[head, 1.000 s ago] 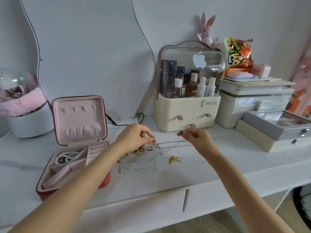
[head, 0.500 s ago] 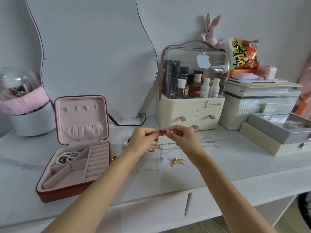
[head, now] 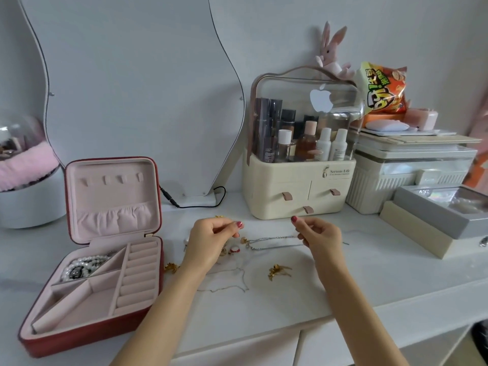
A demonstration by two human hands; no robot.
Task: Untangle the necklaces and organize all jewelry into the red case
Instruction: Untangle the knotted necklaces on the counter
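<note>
From the head view, we have both hands raised just above the table [head: 369, 286], well apart from each other. Our left hand [head: 211, 240] has its fingers curled with thumb and forefinger pinched together, and our right hand [head: 318, 233] is pinched the same way. We judge that a fine chain runs between them, but it is too thin to see, so we cannot tell for sure what either pinch holds.

Below the hands, a silver necklace [head: 274, 243] lies doubled on the table, one end passing under the right hand. Nearer us lies a thinner chain [head: 229, 282] in a loose, crooked loop. A gold piece [head: 278, 270] sits between the forearms, another gold piece [head: 171, 267] just beside the case, and small rings [head: 233, 250] lie under the left hand.

The red case [head: 87, 342] stands open at the left, lid upright. Pearls [head: 84, 264] fill its back left compartment; the other compartments and the ring rolls look bare.

These chains are light, limp and slippery, and we expect they kink or knot if tugged. We would take them near the clasp or at a free end with fingertips, lift slowly and let the slack hang straight before laying each in a compartment.
</note>
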